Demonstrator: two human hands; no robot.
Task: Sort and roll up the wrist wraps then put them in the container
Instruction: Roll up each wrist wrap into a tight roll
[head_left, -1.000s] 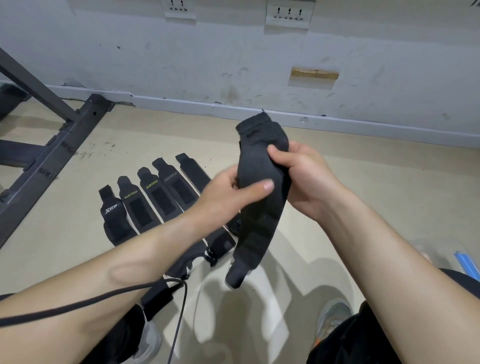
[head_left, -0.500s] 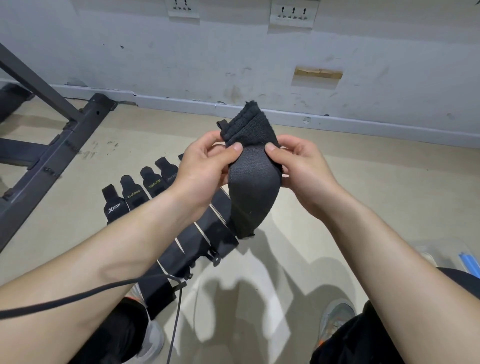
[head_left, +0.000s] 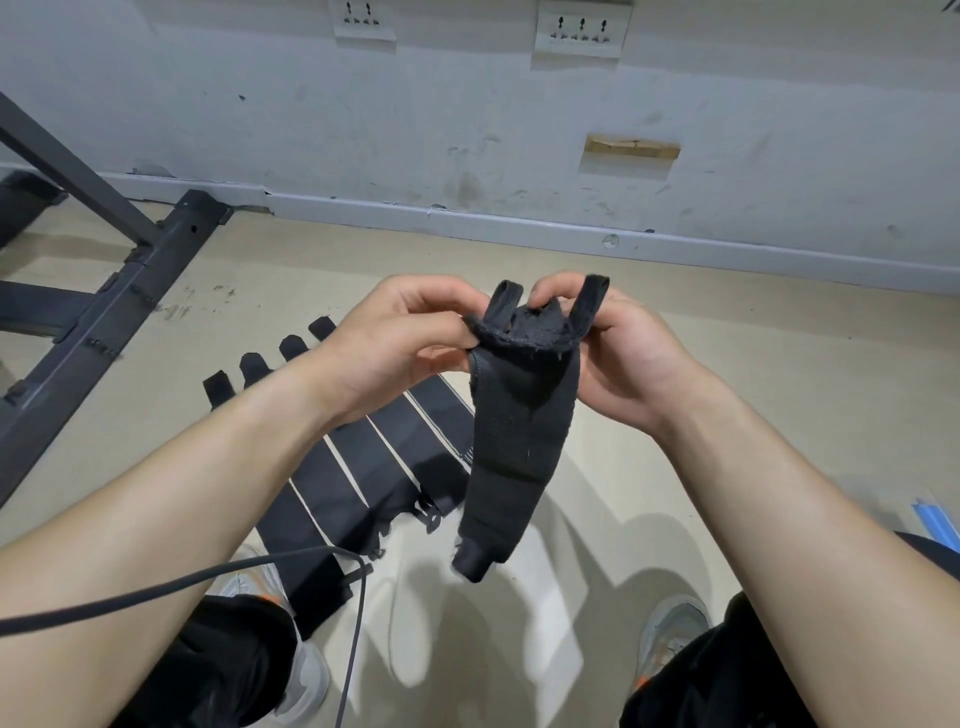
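The left hand (head_left: 395, 338) and right hand (head_left: 623, 353) are close together at centre, each pinching the top edge of a black wrist wrap (head_left: 519, 441) that hangs in the air toward 6 o'clock. At its 8 o'clock, more black wraps (head_left: 374, 467) lie side by side on the floor (head_left: 753, 364).

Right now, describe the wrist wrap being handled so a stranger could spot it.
Below the grey wall, a row of black wraps lies flat on the floor. Beside that row, one wrap hangs in the air, pinched at its top by the left hand and right hand. It alone is off the floor.
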